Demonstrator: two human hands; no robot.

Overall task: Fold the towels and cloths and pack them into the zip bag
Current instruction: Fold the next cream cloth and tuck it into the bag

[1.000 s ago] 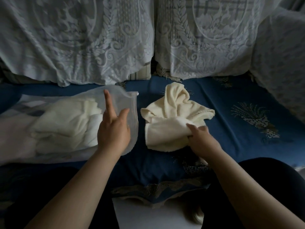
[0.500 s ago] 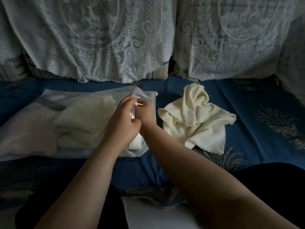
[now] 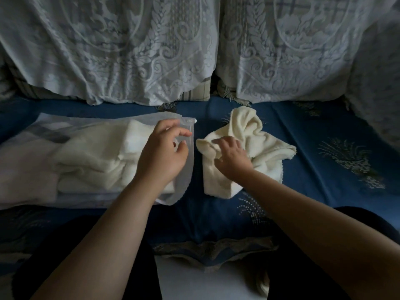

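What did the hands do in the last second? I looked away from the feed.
The right hand left the loose cream towel, went to the zip bag mouth beside the left hand, then came back onto the towel. The left hand stayed at the bag mouth. Folded towels inside stayed put.

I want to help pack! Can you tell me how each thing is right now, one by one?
zip bag: lying flat, mouth end by the left hand.
folded towels: inside the bag.
loose towel: crumpled, unfolded, outside the bag.
left hand: fingers curled at the bag's mouth.
right hand: resting on the loose towel.
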